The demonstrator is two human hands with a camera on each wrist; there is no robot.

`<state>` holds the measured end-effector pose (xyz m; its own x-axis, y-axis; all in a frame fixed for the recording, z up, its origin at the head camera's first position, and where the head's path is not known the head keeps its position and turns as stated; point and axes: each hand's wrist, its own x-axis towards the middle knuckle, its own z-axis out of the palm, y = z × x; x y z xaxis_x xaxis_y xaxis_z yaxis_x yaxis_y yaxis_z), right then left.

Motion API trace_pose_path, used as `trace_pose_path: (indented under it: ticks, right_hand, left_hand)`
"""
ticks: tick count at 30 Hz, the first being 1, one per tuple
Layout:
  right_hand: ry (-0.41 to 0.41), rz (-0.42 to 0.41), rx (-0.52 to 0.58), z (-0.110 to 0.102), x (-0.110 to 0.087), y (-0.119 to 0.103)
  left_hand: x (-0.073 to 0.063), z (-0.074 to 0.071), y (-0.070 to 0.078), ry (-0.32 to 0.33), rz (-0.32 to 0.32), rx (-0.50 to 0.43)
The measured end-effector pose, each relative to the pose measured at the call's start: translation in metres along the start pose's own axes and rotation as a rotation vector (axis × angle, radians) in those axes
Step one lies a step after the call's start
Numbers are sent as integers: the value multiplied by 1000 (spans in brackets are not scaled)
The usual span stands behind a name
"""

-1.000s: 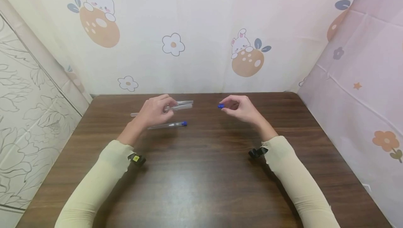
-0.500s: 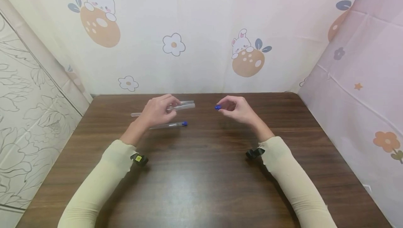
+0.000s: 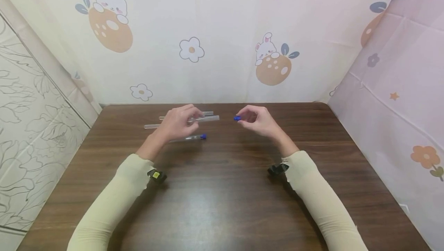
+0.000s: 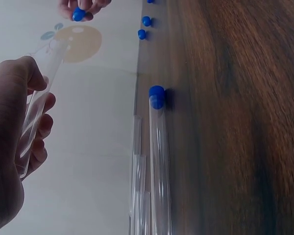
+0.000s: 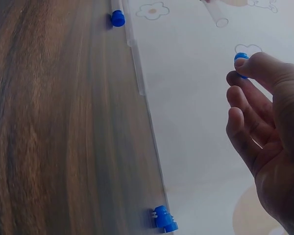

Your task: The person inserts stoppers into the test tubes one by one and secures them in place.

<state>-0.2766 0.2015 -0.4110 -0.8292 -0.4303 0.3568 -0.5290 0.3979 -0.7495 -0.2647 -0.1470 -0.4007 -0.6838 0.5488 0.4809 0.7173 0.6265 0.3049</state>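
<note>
My left hand (image 3: 180, 122) holds a clear test tube (image 3: 209, 118) above the back of the table, its open end pointing right. Thumb and fingers grip the tube along its side in the left wrist view. Facing it, my right hand (image 3: 258, 120) pinches a small blue stopper (image 5: 241, 58) between thumb and index finger. A short gap separates stopper and tube mouth. Below the left hand lies a clear tube (image 3: 192, 138) with a blue stopper (image 4: 157, 93) in its end. Several tubes without stoppers (image 4: 139, 181) lie behind it, partly hidden by the left hand in the head view.
Loose blue stoppers (image 4: 146, 21) lie on the dark wooden table (image 3: 215, 189) near its back edge; some also show low in the right wrist view (image 5: 162, 216). A printed curtain (image 3: 222, 16) hangs directly behind the table, another along the right side.
My left hand has moved right, carrying the tube away from the tubes lying on the table. My right hand has come slightly left with the stopper, so the gap between them has narrowed.
</note>
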Motion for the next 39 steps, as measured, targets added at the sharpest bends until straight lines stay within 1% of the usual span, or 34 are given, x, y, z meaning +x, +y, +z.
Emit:
trace_pose_path:
  ticks: [5,10,17,21,25,31,39]
  right_hand:
    - [-4,-3,25,4,1,-3]
    - [-13,6,21,8,1,-4]
    - [-22,8,19,13,3,-3]
    - [-27,-9,21,16,5,-4]
    - [-32,-20,20,19,6,-7]
    - [-37,-13,33,23,7,-10]
    - [-36,-9,22,24,6,-9]
  left_hand:
    - [2,2,2,-9,10,-5]
    - [3,4,4,-23,9,-10]
    - [4,9,6,-10,20,-16]
    - [6,12,7,-12,14,-23]
    - [8,13,9,-17,14,-26]
    - [10,14,12,-8,42,-40]
    - [9,15,12,-8,35,-43]
